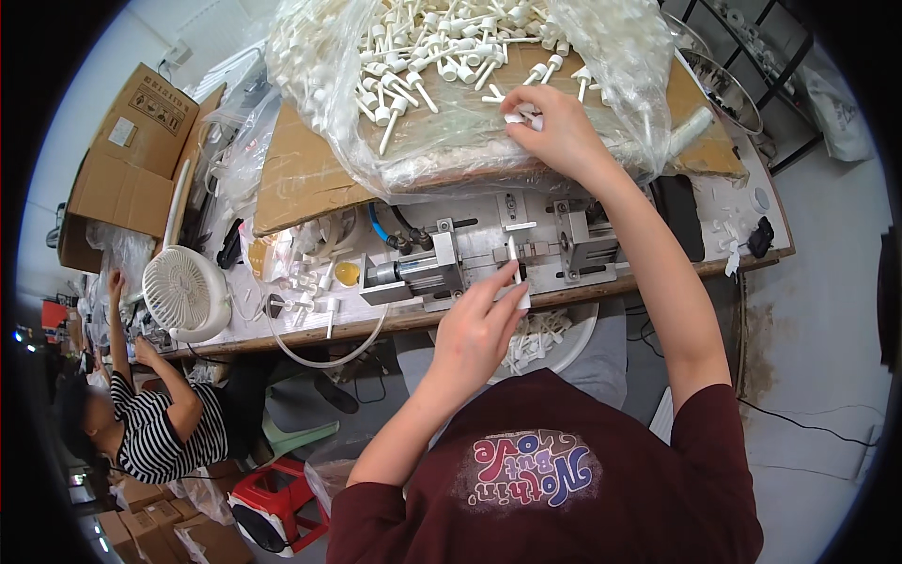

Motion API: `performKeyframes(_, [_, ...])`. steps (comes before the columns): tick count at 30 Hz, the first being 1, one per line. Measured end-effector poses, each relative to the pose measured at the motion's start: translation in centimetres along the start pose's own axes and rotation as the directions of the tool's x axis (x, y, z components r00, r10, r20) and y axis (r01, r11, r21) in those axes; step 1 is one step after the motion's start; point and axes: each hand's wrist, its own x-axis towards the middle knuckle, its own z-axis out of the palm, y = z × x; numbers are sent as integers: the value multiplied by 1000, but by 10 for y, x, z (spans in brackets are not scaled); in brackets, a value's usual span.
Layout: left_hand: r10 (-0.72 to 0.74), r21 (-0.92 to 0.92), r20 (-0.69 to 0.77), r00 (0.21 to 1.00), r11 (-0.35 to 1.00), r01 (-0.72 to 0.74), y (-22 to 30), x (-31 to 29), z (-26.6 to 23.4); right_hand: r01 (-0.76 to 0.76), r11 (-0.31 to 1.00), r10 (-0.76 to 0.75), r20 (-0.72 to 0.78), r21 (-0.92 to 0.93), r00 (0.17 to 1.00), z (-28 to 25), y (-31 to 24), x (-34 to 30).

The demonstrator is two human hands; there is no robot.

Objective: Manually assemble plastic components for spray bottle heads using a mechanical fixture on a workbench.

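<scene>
My left hand [474,329] is at the metal clamping fixture [442,268] near the table's front edge. Its fingers are closed on a white plastic cap with a thin stem [514,252], held upright in the middle of the fixture. Farther off and to the right, my right hand [556,132] reaches over the front edge of a heap of similar white stemmed caps [442,42]. Small white plastic pieces [526,118] are pinched between its thumb and fingers, which partly hide them. The heap lies on clear plastic sheeting [413,169] over cardboard.
A white fan [186,293] and loose white parts [305,299] stand to the left. Blue and black hoses [379,224] run to the fixture. Below the table edge, a white tub [573,350] holds white pieces. Another person [155,414] in a striped shirt works at far left.
</scene>
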Motion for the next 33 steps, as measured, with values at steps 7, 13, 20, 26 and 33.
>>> performKeyframes(7, [-20, 371, 188, 982, 927, -52, -13, -9, 25, 100, 995, -99, 135, 3, 986, -8, -1, 0])
performKeyframes(13, [-27, 331, 175, 984, 943, -33, -17, 3, 23, 81, 989, -77, -38, 122, 996, -6, -3, -5])
performKeyframes(20, [-77, 383, 185, 980, 924, 1, -13, 4, 26, 10, 951, 33, -132, 308, 991, -28, -35, -36])
performKeyframes(26, [-149, 171, 173, 974, 978, 120, -12, 5, 18, 69, 931, 10, -213, 359, 977, -41, -68, -109])
performKeyframes(33, [-483, -869, 258, 836, 262, 420, 14, 13, 0, 65, 975, -29, -167, 214, 985, -4, -81, -173])
